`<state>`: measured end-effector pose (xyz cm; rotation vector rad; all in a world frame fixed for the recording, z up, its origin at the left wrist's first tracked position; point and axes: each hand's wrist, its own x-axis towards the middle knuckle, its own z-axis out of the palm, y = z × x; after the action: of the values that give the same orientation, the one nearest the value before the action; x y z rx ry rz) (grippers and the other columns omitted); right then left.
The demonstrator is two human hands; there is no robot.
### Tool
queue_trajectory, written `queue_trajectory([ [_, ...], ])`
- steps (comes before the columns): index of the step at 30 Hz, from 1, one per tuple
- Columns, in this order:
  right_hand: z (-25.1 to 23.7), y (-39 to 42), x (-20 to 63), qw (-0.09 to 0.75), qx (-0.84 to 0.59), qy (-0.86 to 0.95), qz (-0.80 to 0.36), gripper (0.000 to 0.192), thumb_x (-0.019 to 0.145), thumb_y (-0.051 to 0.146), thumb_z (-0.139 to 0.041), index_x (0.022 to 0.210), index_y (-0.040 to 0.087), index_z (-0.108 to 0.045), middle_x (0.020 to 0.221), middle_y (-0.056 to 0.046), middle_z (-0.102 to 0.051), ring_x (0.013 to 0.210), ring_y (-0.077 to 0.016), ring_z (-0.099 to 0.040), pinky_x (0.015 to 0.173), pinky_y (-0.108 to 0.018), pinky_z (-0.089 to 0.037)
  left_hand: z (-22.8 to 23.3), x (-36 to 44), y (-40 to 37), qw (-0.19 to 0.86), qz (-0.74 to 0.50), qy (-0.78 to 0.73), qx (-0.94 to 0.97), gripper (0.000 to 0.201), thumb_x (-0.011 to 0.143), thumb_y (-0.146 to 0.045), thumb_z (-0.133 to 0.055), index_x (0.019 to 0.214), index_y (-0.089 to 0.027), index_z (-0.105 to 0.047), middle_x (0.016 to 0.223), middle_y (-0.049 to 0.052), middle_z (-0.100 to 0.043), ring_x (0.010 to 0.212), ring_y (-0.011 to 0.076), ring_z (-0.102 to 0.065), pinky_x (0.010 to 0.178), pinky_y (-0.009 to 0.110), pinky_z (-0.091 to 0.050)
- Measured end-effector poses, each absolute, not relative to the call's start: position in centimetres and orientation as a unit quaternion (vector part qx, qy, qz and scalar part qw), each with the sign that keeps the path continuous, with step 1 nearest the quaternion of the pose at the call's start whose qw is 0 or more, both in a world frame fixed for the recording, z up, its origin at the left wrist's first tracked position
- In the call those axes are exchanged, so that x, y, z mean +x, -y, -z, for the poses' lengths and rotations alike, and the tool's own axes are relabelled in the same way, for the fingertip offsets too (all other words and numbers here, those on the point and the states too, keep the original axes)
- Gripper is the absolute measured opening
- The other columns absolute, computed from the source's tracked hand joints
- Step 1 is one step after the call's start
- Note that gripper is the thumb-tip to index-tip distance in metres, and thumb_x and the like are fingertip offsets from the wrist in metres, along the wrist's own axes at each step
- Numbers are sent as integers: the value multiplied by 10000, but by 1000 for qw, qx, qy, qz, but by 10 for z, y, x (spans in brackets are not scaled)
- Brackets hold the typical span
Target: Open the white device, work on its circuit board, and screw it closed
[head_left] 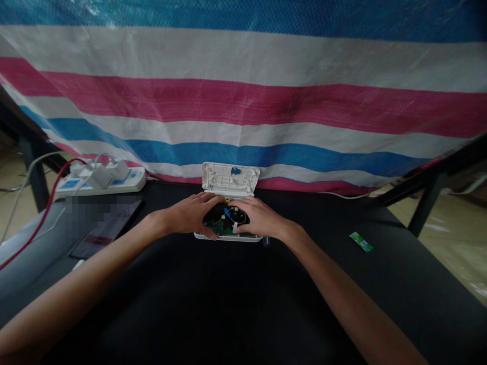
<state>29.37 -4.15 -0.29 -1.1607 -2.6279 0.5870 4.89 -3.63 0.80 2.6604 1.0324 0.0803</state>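
Lying between both hands, the opened white device (227, 223) is touched by spread fingers.

No lettering, label or number anywhere can be read.

Before you on the desk (266, 304): one opened white device (228, 208), one power strip (102, 181), one green packet (361, 242).

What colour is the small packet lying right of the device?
Green, with some white; the small packet shows best in the head view.
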Motion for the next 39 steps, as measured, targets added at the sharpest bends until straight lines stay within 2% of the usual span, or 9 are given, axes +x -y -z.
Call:
queue_trajectory([
  [7,2,43,291,93,-388,902,-167,711,696,311,-826,1347,185,-570,1371,-114,-590,1277,-315,-473,1088,-486,-374,-12,47,40,113,12,-390,914,1082,644,-626,-793,1512,-245,-271,1522,153,-384,1366,377,-416,1105,463,-346],
  [13,4,43,290,105,-377,906,-162,629,722,302,-804,1312,220,-602,1339,-101,-618,1262,-295,-509,1082,-480,-371,-14,41,37,113,27,-401,909,1072,642,-636,-778,1510,-254,-277,1513,150,-413,1369,379,-417,1103,461,-345],
  [18,7,41,290,101,-376,906,-169,663,728,324,-800,1341,206,-577,1387,-123,-585,1301,-299,-507,1107,-482,-359,-17,43,36,122,48,-398,908,1080,651,-625,-772,1516,-261,-240,1545,155,-372,1389,363,-396,1110,454,-323],
  [25,7,43,289,96,-369,910,-164,689,749,313,-779,1384,206,-534,1430,-119,-554,1321,-300,-499,1135,-510,-320,-15,44,35,119,42,-394,910,1087,642,-614,-781,1519,-272,-237,1534,151,-390,1371,366,-417,1094,453,-338],
  [39,11,35,292,140,-348,912,-168,516,706,327,-785,1188,213,-639,1186,-69,-698,1138,-272,-616,1012,-450,-402,-20,47,36,123,65,-402,905,1061,641,-607,-790,1497,-226,-293,1518,163,-396,1383,378,-384,1115,448,-313],
])
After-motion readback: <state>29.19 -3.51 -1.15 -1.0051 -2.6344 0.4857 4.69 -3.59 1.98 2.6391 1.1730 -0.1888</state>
